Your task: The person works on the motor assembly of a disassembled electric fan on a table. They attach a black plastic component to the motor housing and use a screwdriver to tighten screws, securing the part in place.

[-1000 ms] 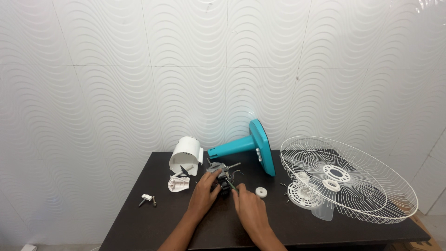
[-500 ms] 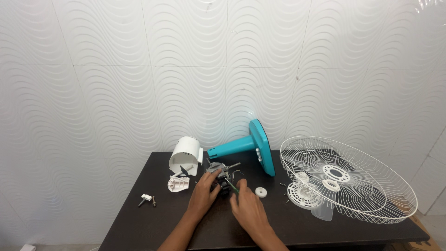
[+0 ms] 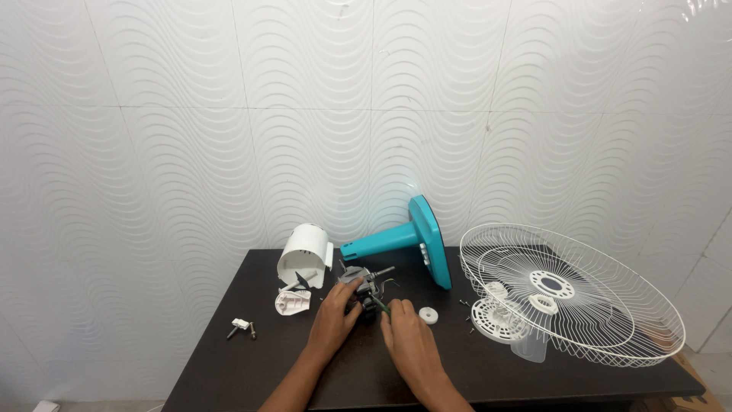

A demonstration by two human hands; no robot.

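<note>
Your left hand (image 3: pixel 335 319) is wrapped around the grey metal fan motor (image 3: pixel 360 288) at the dark table's (image 3: pixel 229 366) centre; its shaft points far-right; your right hand (image 3: pixel 409 339), fingers curled, touches its near-right side, whether gripping I cannot tell.

A dark table (image 3: pixel 229 366) against a white wavy-tiled wall (image 3: pixel 366 114). At twelve o'clock lies a teal fan stand (image 3: pixel 408 240) on its side; at three o'clock, a white wire fan guard (image 3: pixel 610 305); at ten o'clock, a white motor housing (image 3: pixel 305 255); at nine o'clock, small loose fittings (image 3: pixel 242 326).
</note>
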